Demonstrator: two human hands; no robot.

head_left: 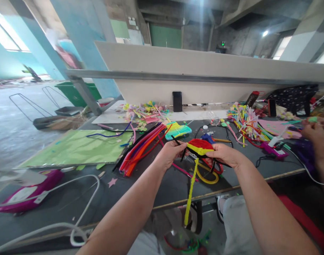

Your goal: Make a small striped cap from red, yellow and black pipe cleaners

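Observation:
My left hand (170,153) and my right hand (223,154) are both closed on a small red and yellow pipe-cleaner piece (200,146) held above the dark table (140,191). A long yellow pipe cleaner (190,191) hangs down from the piece past the table's front edge. Thin black pipe-cleaner strands (181,148) stick out by my left fingers. Under my hands lie yellow and red pipe-cleaner loops (208,177).
A bundle of coloured pipe cleaners (140,148) and a green sheet (77,147) lie left. A pink glue gun (26,193) with white cord sits near left. Another person's hands (316,131) work at right beside a pipe-cleaner pile (244,120). A phone (177,101) leans on the back board.

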